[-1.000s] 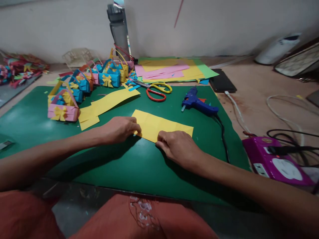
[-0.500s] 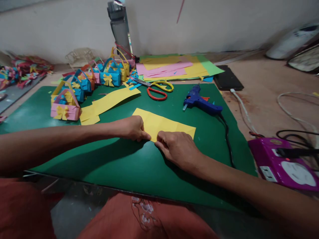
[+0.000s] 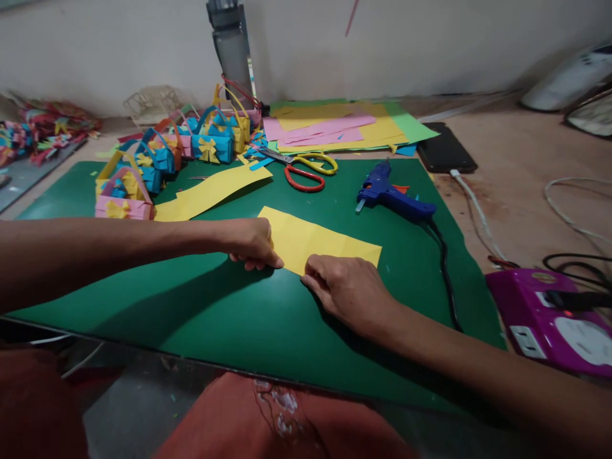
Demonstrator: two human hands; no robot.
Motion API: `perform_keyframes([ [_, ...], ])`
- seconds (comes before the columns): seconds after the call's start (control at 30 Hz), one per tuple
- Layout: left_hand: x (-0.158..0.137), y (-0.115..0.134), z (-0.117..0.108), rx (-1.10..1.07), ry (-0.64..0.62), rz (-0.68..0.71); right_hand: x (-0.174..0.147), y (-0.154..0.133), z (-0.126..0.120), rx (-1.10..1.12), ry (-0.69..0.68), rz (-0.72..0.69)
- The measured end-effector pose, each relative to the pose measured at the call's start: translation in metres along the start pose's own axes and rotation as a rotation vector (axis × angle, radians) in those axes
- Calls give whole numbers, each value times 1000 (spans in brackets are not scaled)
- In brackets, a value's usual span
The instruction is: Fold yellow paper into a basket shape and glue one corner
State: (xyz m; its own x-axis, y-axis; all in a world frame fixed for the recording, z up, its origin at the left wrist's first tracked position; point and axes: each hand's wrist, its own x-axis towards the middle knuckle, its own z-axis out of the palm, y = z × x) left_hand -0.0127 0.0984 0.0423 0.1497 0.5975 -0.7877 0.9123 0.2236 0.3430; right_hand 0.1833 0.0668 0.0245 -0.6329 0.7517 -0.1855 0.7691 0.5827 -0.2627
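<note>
A creased piece of yellow paper [image 3: 315,238] lies slantwise on the green board [image 3: 229,319]. My left hand [image 3: 253,244] is closed at the paper's left end, its thumb pressing the near edge. Farther right along that same edge, my right hand [image 3: 347,287] pinches the paper between thumb and curled fingers. Both hands cover parts of the sheet. Beyond them lie scissors [image 3: 306,175] with one red and one yellow handle, and a blue glue gun [image 3: 394,194]. A longer yellow paper strip [image 3: 215,191] rests behind my left forearm.
Several small paper baskets [image 3: 210,148] with bows stand at the back left. Stacked coloured paper [image 3: 344,127] lies by the wall, near a grey bottle [image 3: 232,54]. To the right are a black phone [image 3: 447,148], cables and a purple power box [image 3: 549,319].
My left hand has slid slightly left along the paper's near edge, widening the gap between my hands. My right hand keeps its pinch. The view has shifted a little.
</note>
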Motion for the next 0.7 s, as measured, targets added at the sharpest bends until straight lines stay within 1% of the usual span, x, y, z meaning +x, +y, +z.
perform_keyframes([
  [0.13,-5,-17,-7,-19,20,-31,0,1,1,8,7,-5],
  [0.33,-8,-44,-17,-64,55,-73,1,4,4,23,70,-43],
  [0.53,-12,-64,-25,-94,95,-98,1,4,3,11,53,-36],
  [0.63,-18,-71,-30,-90,106,-111,0,3,2,4,36,-27],
  [0.7,-25,-67,-35,-81,117,-106,0,3,2,-3,36,-22],
])
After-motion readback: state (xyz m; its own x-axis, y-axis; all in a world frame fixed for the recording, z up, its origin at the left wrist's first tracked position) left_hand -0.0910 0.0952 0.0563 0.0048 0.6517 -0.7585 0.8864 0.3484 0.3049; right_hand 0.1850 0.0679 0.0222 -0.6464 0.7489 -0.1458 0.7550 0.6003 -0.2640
